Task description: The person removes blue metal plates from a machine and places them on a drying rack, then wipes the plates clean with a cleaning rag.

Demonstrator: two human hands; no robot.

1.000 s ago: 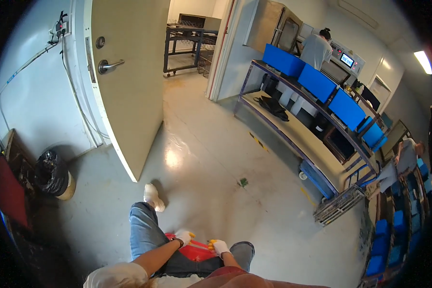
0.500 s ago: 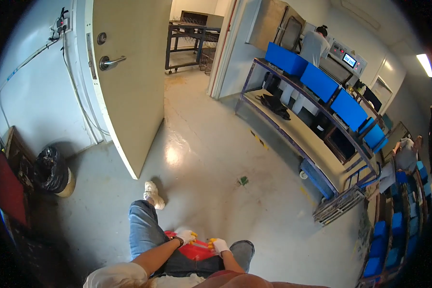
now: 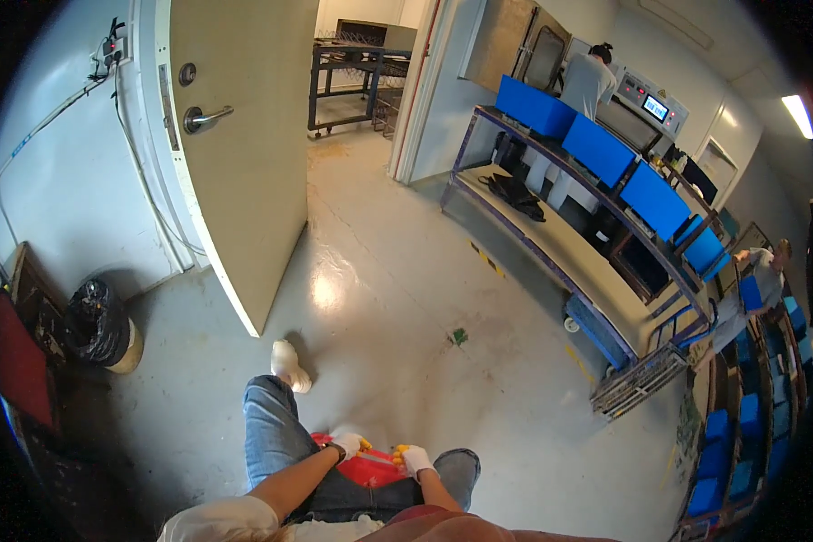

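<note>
Two gloved hands carry a red container low in front of the person's body, above the jeans-clad legs. The left hand is closed on its left upper edge, the right hand on its right edge; both gloves are white with yellow fingertips. The container is bright red, flat-sided and glossy, with a pale strip across its top face; its lower part is hidden behind the thighs. A white shoe steps forward on the shiny grey floor, near an open beige door.
</note>
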